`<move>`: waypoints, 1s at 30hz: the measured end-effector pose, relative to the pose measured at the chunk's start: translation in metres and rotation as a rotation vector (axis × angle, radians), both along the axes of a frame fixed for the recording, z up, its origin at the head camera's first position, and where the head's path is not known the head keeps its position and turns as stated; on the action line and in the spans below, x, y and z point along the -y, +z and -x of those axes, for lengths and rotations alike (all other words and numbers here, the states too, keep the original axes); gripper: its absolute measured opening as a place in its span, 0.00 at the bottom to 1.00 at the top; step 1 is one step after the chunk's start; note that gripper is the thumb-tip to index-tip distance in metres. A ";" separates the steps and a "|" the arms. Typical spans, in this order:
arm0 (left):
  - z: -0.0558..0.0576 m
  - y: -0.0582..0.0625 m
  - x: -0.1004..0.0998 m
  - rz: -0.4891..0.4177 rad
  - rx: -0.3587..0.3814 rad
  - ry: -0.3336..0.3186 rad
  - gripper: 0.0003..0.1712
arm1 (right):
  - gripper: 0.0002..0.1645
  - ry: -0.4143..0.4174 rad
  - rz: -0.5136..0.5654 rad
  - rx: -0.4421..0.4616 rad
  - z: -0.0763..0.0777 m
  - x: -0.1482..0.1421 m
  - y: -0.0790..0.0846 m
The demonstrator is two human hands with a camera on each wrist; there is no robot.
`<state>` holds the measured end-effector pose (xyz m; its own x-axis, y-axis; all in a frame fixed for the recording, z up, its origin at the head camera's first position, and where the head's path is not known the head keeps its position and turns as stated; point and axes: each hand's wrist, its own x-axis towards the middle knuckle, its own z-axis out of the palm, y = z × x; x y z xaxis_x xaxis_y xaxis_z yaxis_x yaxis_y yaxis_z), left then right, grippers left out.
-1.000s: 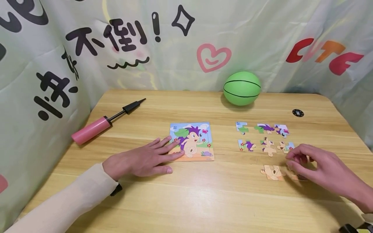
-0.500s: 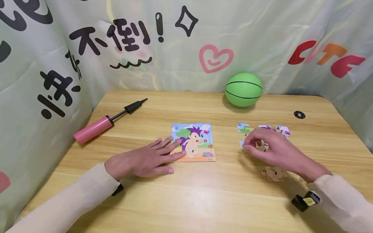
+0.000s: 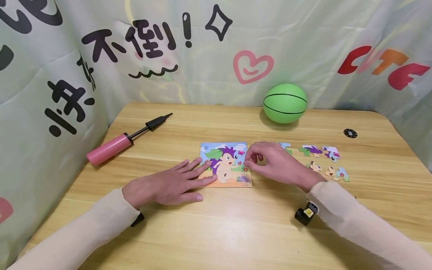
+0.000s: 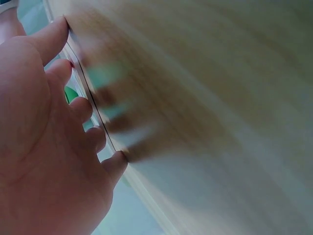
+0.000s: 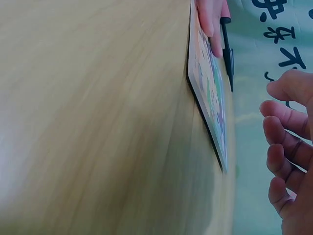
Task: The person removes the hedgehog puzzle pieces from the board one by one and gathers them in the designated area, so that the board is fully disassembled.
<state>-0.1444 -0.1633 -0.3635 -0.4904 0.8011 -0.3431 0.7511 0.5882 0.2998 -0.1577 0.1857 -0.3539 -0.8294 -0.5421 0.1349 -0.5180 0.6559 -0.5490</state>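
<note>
A square puzzle board (image 3: 224, 174) with a purple-haired hedgehog picture lies flat on the table. My left hand (image 3: 168, 185) rests on its left side with straight, spread fingers; the left wrist view shows this hand (image 4: 54, 127) from the palm side. At the board's right edge hovers my right hand (image 3: 270, 159), thumb and index finger close together. In the right wrist view, the fingers of this hand (image 5: 288, 142) are loosely curled, with no piece visible between them. Several loose puzzle pieces (image 3: 312, 151) lie right of the board; the right hand and forearm hide others.
A green ball (image 3: 285, 103) sits at the table's back edge. On the left lies a pink hand pump (image 3: 111, 149) with a black nozzle. A black round chip (image 3: 350, 133) lies at the back right. Printed cloth (image 3: 202, 67) hangs behind the table.
My right hand has moved left from the lower right pieces, across the loose pieces, to the board's right edge. The left hand stays on the board. The view has shifted slightly.
</note>
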 end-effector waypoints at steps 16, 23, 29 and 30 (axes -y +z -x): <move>0.009 0.007 0.003 0.008 -0.010 0.082 0.44 | 0.03 0.067 0.021 0.079 0.010 0.041 -0.016; 0.021 0.008 -0.005 0.024 -0.023 0.106 0.52 | 0.04 0.110 0.016 0.069 0.009 0.056 -0.025; 0.025 0.007 -0.007 0.033 -0.014 0.125 0.55 | 0.08 0.117 0.015 0.040 0.008 0.068 -0.029; 0.026 0.006 -0.007 0.038 -0.011 0.130 0.55 | 0.08 0.116 0.013 0.033 0.008 0.069 -0.029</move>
<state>-0.1702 -0.1561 -0.3579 -0.5930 0.7172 -0.3661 0.6712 0.6914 0.2673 -0.1658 0.1163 -0.3830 -0.7654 -0.6329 0.1165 -0.5716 0.5854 -0.5750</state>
